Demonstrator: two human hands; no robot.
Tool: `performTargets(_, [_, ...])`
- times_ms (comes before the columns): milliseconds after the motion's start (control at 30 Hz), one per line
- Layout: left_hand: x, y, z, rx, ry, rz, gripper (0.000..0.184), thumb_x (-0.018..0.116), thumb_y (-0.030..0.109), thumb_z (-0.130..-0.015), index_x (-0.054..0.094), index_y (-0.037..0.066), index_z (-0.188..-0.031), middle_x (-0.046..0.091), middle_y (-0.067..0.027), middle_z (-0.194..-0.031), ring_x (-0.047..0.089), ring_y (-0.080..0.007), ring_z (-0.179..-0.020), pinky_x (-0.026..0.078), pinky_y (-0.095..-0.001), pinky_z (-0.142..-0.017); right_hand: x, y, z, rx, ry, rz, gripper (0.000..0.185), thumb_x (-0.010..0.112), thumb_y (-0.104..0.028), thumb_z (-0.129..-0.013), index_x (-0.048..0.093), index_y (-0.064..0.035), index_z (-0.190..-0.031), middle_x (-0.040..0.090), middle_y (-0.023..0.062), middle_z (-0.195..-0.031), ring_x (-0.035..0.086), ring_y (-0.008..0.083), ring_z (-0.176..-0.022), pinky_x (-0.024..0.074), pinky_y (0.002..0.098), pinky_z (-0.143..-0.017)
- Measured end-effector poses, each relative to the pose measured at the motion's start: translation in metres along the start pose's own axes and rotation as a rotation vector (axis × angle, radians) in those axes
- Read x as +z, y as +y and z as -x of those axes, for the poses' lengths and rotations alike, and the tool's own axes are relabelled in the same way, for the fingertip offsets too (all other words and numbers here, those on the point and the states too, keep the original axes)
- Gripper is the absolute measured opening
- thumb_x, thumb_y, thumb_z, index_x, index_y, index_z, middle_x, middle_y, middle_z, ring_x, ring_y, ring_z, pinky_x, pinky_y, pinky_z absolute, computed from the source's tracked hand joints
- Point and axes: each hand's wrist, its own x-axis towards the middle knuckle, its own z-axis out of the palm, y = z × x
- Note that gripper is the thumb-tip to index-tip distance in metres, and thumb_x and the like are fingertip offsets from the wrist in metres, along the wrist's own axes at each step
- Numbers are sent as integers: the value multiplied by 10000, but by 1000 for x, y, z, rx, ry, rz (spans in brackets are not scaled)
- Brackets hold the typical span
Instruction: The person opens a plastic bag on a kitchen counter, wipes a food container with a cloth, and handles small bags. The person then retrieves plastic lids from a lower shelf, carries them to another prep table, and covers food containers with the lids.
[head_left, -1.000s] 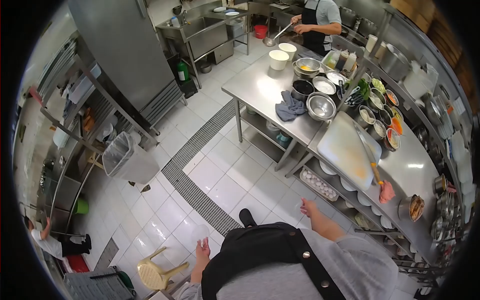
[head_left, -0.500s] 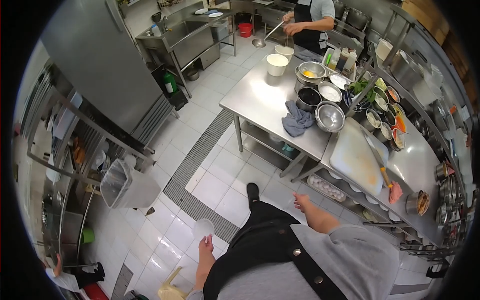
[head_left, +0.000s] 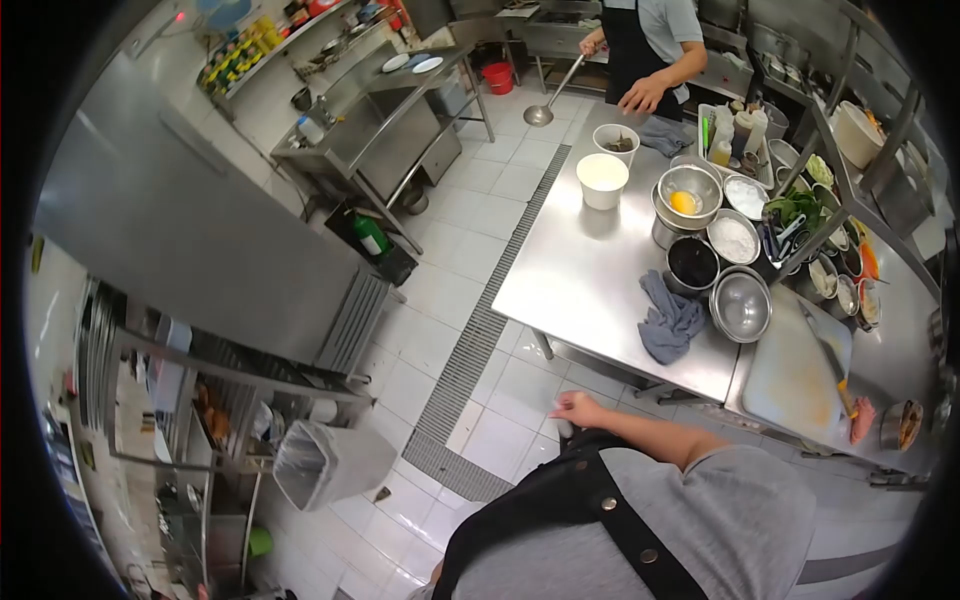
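My right hand (head_left: 577,408) hangs in front of my apron, short of the steel table's (head_left: 560,310) near edge. Its fingers look loosely curled, and no held thing shows in them. Below it is a small grey shape I cannot make out. My left hand is out of sight; only a sliver of that arm shows beside my apron. Two white tubs stand at the table's far end: the nearer tub (head_left: 602,182) looks pale inside, the farther tub (head_left: 616,147) holds something dark. A crumpled grey-blue cloth (head_left: 669,318) lies by an empty-looking metal bowl (head_left: 741,305).
Across the table a person (head_left: 650,60) holds a long ladle (head_left: 540,115). Bowls with egg yolk (head_left: 684,203) and white powder (head_left: 733,238) crowd the right side. A knife lies on a cutting board (head_left: 790,370). Lower left stands a lined bin (head_left: 335,462); a floor drain (head_left: 470,375) runs alongside.
My view has swung and come nearer the table. The left hand, with its round translucent container, has left view. My right hand's fingers have curled in. The other person's ladle has lowered.
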Motion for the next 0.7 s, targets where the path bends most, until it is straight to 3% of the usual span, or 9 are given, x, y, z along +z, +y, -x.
performTargets(100, [-51, 11, -67, 151, 59, -116, 364, 485, 136, -959, 476, -147, -1187, 643, -210, -1004, 614, -255, -1009, 512, -352, -891, -8, -75, -58, -156, -102, -183, 410, 754, -372, -782, 503, -57, -706, 473, 31, -605, 429, 119, -582, 398, 307, -543])
performTargets(200, [-161, 144, -104, 2, -30, 99, 402, 483, 150, -957, 444, -139, -1234, 607, -223, -1112, 596, -272, -1036, 509, -374, -911, -26, -110, -104, -183, -58, -229, 379, 742, -305, -816, 470, -60, -717, 452, -19, -655, 405, 81, -642, 401, 271, -608])
performTargets(300, [-112, 110, -231, -33, 12, 1052, 378, 488, 134, -952, 425, -96, -1246, 524, -220, -1221, 555, -308, -1083, 523, -439, -907, -71, -147, -126, -227, 2, -332, 350, 722, -281, -837, 481, -56, -720, 463, -19, -678, 413, 76, -680, 405, 261, -654])
performTargets(367, [-116, 145, -274, -313, -76, 1682, 354, 483, 123, -952, 420, -75, -1237, 492, -210, -1250, 538, -325, -1099, 524, -468, -910, -102, -155, -137, -142, 75, -273, 333, 674, -293, -870, 513, -45, -717, 485, -8, -665, 442, 90, -676, 418, 271, -653])
performTargets(433, [-113, 158, -283, -77, -87, 1051, 340, 510, 167, -948, 445, -78, -1174, 525, -196, -1177, 554, -305, -1068, 529, -464, -901, -123, -138, -148, -61, 166, -262, 357, 649, -335, -879, 537, -37, -718, 514, 20, -655, 480, 112, -677, 435, 286, -651])
performTargets(500, [-100, 155, -313, -491, -220, 1647, 366, 552, 206, -931, 462, -74, -1149, 535, -188, -1142, 586, -285, -1007, 547, -444, -866, -134, -119, -152, -11, 324, -342, 329, 646, -318, -870, 566, -36, -723, 514, 16, -644, 467, 104, -652, 418, 287, -619])
performTargets(567, [-111, 130, -314, 376, -210, 405, 431, 537, 388, -925, 481, 13, -1130, 542, -157, -1057, 620, -260, -856, 567, -404, -766, -146, -120, -144, 119, 453, -396, 311, 655, -301, -857, 573, -37, -715, 511, 17, -632, 455, 100, -638, 408, 287, -601])
performTargets(600, [-123, 131, -331, 458, -173, 141, 433, 509, 402, -926, 486, 24, -1136, 546, -148, -1072, 615, -258, -879, 553, -423, -778, -148, -125, -140, 171, 504, -394, 308, 660, -271, -858, 538, -51, -681, 481, -8, -631, 426, 82, -636, 384, 267, -589])
performTargets(700, [-146, 157, -421, -4, -312, 378, 455, 426, 445, -928, 499, 57, -1156, 556, -122, -1118, 600, -254, -947, 509, -480, -813, -140, -117, -135, 242, 682, -339, 333, 675, -252, -852, 492, -79, -634, 435, -44, -624, 388, 53, -630, 348, 247, -565])
